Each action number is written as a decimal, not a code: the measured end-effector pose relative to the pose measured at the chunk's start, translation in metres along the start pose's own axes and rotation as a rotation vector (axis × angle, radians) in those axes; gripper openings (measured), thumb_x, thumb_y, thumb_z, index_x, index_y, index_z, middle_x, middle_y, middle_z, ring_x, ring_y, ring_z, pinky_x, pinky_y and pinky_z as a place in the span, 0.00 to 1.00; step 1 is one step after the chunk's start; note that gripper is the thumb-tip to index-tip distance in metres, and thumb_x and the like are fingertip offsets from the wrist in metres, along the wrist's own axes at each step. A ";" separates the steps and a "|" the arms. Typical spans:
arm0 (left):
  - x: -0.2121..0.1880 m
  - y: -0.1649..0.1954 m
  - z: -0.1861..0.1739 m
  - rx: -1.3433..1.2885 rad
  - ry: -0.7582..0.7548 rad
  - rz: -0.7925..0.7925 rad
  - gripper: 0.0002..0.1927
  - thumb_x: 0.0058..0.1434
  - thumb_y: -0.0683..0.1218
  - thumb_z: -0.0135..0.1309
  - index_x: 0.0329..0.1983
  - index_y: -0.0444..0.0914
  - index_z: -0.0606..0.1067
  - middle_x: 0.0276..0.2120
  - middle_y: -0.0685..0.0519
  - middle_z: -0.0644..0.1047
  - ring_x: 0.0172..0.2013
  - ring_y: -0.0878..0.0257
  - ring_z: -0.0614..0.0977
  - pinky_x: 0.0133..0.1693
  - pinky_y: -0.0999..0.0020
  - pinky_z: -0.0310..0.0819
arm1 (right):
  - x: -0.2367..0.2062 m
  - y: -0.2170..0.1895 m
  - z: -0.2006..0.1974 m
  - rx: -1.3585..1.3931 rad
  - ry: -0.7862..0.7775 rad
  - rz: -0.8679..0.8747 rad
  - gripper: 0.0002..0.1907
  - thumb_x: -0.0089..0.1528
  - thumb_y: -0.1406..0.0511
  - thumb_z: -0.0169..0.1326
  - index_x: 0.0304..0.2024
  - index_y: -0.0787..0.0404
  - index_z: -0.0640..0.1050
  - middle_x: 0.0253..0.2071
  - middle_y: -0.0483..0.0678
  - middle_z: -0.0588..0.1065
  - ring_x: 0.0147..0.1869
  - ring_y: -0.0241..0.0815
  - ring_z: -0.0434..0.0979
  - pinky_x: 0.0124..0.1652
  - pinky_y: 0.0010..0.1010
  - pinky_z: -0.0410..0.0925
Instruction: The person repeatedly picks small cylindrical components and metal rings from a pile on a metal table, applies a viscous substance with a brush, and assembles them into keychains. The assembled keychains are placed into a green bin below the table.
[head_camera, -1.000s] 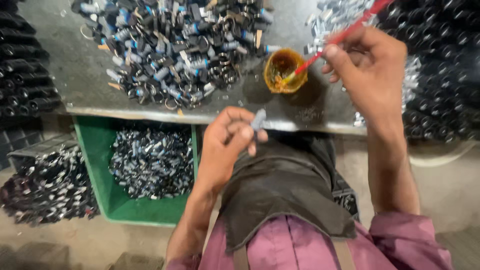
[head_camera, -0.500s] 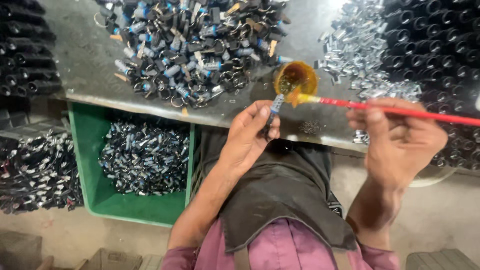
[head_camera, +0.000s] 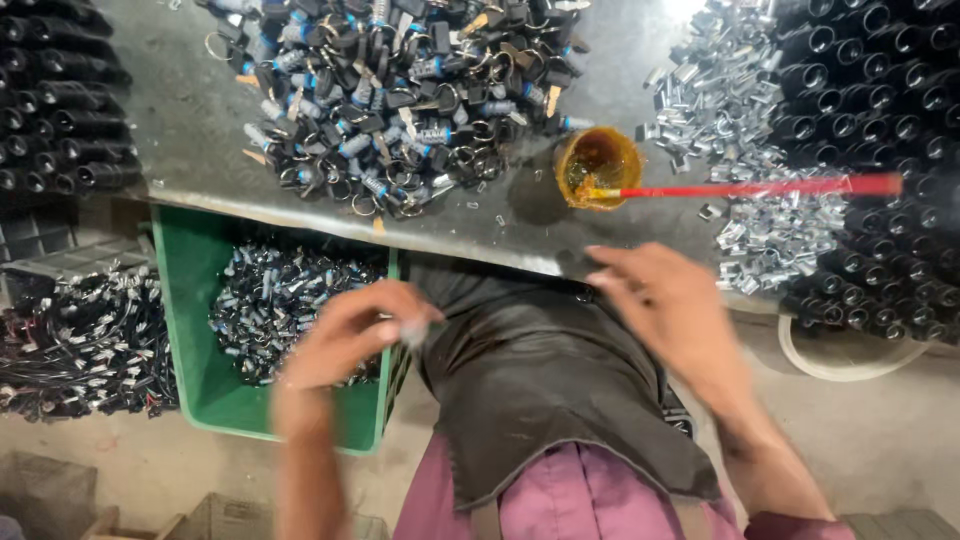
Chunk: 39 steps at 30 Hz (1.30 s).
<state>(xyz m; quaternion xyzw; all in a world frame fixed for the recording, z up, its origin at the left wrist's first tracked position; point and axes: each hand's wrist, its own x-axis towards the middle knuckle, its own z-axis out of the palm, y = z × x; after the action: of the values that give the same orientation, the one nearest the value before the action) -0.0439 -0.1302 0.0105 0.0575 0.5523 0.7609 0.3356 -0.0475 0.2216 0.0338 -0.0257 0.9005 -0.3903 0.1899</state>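
Both hands moved: right hand (head_camera: 672, 305) released the red brush (head_camera: 760, 187); left fingers (head_camera: 385, 320) pinch a small part.

Worktop (head_camera: 180, 150), upper left of frame: dull grey metal, scuffed, matt. Pile of small sleeves (head_camera: 740, 110), upper right: bright, shiny metal. Crate (head_camera: 185, 330), lower left: smooth green plastic. Apron (head_camera: 540, 390), centre: dark matt cloth, creased. Small pot (head_camera: 598, 165): amber, glossy and wet-looking inside. Brush handle (head_camera: 760, 187): smooth red.

Dim bench light — top-edge glare, motion-blurred hands (head_camera: 350, 335)
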 end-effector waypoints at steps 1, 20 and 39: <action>-0.017 0.008 -0.018 0.507 0.050 -0.058 0.12 0.66 0.54 0.59 0.43 0.42 0.82 0.52 0.46 0.78 0.56 0.46 0.78 0.62 0.50 0.72 | 0.002 0.004 0.012 -0.054 0.048 -0.064 0.17 0.62 0.63 0.62 0.54 0.53 0.81 0.36 0.47 0.76 0.37 0.44 0.77 0.37 0.33 0.72; 0.217 0.012 0.028 1.886 0.435 0.569 0.06 0.60 0.46 0.60 0.37 0.41 0.77 0.45 0.50 0.72 0.51 0.50 0.71 0.54 0.52 0.64 | 0.009 0.012 0.066 -0.323 0.165 -0.309 0.18 0.57 0.65 0.65 0.51 0.51 0.82 0.35 0.45 0.70 0.38 0.46 0.71 0.34 0.37 0.69; 0.065 -0.049 0.134 -0.752 0.351 -0.028 0.11 0.75 0.45 0.50 0.57 0.37 0.70 0.48 0.54 0.74 0.44 0.67 0.75 0.46 0.67 0.74 | -0.007 -0.023 0.046 0.744 0.308 -0.064 0.09 0.61 0.80 0.62 0.41 0.68 0.79 0.43 0.48 0.71 0.42 0.31 0.74 0.41 0.21 0.72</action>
<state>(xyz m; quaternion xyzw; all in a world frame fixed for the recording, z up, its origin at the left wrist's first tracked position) -0.0107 0.0229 0.0001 -0.2071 0.2853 0.9033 0.2443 -0.0272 0.1751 0.0238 0.0753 0.7146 -0.6945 0.0368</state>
